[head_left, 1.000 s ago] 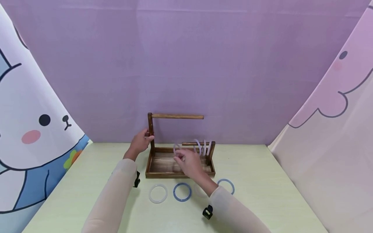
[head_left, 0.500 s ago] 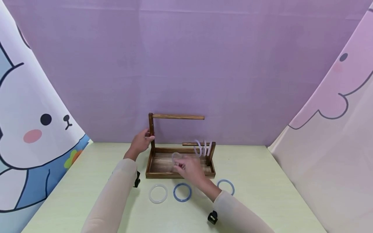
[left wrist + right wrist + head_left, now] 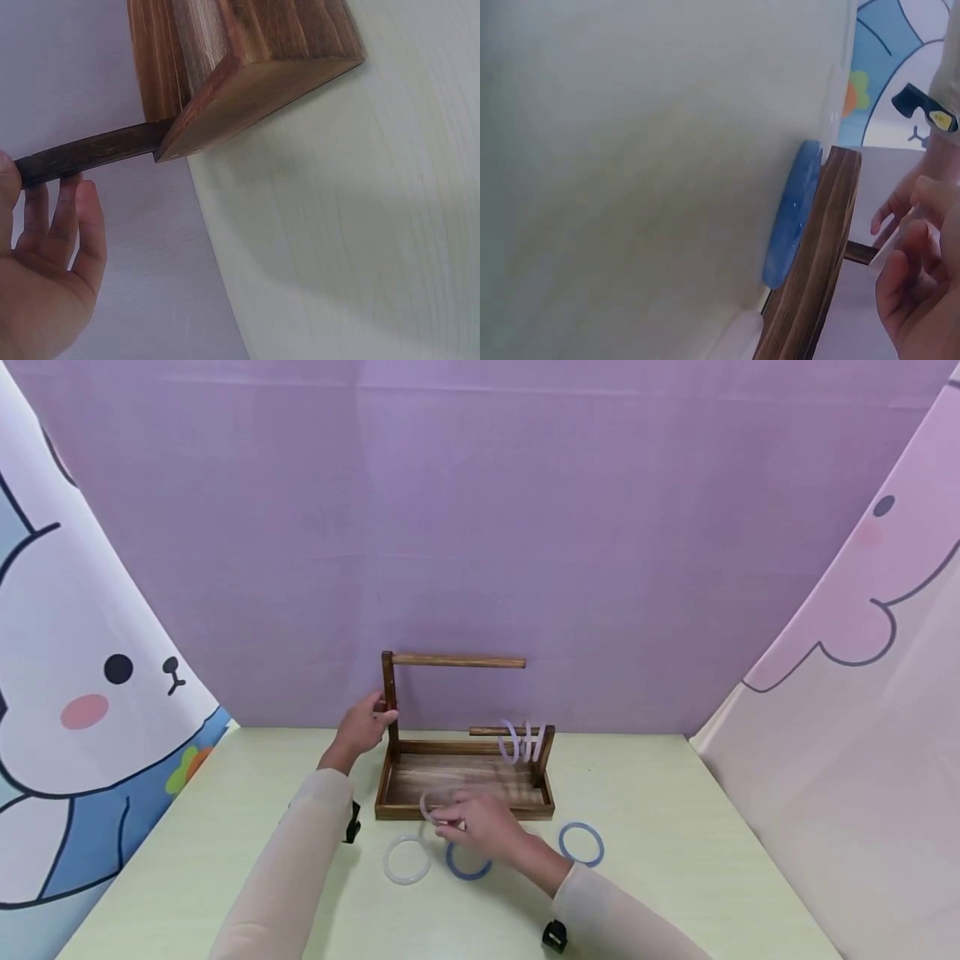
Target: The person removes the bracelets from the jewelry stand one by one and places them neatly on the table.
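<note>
My left hand (image 3: pixel 362 727) grips the tall left post (image 3: pixel 97 153) of a brown wooden jewellery stand (image 3: pixel 387 811), thumb on one side and fingers on the other. My right hand (image 3: pixel 483 825) is over the stand's front edge and pinches a pale translucent bangle (image 3: pixel 423 808), tilted on edge. Three pale lilac bangles (image 3: pixel 514 745) hang on the stand's lower bar. Just below the right hand lies a blue bangle (image 3: pixel 468 876), partly covered by it. A whitish bangle (image 3: pixel 406 882) lies to its left on the table. Another pale bangle is mostly hidden behind the right wrist.
A second blue bangle (image 3: pixel 601 843) lies on the table (image 3: pixel 660 860) right of the right forearm. The stand's upper bar (image 3: pixel 459 661) runs rightward from the tall post and carries nothing. Behind the stand rises a purple backdrop (image 3: pixel 480 527).
My right hand, holding the pale bangle, has moved down and toward me, from near the lower bar to the stand's front edge. The left hand stays on the post.
</note>
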`<move>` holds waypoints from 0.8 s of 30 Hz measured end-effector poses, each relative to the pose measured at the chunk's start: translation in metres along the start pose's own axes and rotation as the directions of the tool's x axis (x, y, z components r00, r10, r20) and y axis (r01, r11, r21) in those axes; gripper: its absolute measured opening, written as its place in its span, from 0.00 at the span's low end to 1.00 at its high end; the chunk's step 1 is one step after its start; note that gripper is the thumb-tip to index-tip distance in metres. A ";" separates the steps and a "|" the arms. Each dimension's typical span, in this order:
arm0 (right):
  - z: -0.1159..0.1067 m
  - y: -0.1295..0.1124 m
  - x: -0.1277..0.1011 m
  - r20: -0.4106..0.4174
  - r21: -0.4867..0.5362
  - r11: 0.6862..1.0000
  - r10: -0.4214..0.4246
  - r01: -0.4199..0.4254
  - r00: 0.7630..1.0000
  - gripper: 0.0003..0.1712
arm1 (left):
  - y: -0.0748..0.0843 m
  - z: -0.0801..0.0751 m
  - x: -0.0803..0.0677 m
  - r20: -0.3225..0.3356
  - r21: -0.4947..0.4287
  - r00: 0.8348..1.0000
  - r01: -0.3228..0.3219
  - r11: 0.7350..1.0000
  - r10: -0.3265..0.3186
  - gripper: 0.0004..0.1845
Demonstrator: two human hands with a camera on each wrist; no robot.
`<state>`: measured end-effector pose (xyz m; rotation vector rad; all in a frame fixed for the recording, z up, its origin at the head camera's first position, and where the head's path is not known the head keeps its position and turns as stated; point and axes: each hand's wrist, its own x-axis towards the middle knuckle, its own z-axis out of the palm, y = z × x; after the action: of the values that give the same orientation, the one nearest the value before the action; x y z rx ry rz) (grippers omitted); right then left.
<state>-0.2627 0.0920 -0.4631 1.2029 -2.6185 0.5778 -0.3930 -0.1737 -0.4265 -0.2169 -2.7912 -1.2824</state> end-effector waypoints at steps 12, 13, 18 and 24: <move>0.007 -0.009 -0.009 0.092 -0.013 0.980 -0.195 0.197 0.977 0.14 | 0.000 0.000 0.000 0.000 0.008 1.000 0.005 1.000 -0.005 0.19; 0.007 -0.010 -0.009 0.098 -0.014 0.975 -0.218 0.221 0.971 0.13 | 0.000 0.000 0.000 0.000 0.006 1.000 0.005 1.000 -0.005 0.19; 0.010 -0.016 -0.011 0.145 -0.032 0.940 -0.332 0.340 0.932 0.13 | 0.000 0.000 0.001 0.000 -0.001 1.000 0.007 1.000 -0.007 0.20; 0.012 -0.023 -0.013 0.224 -0.091 0.885 -0.428 0.456 0.876 0.12 | 0.002 0.000 0.000 -0.006 0.013 1.000 -0.003 1.000 0.003 0.18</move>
<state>-0.2372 0.0821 -0.4723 1.8157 -2.3485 0.1875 -0.3932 -0.1727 -0.4252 -0.2161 -2.7921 -1.2623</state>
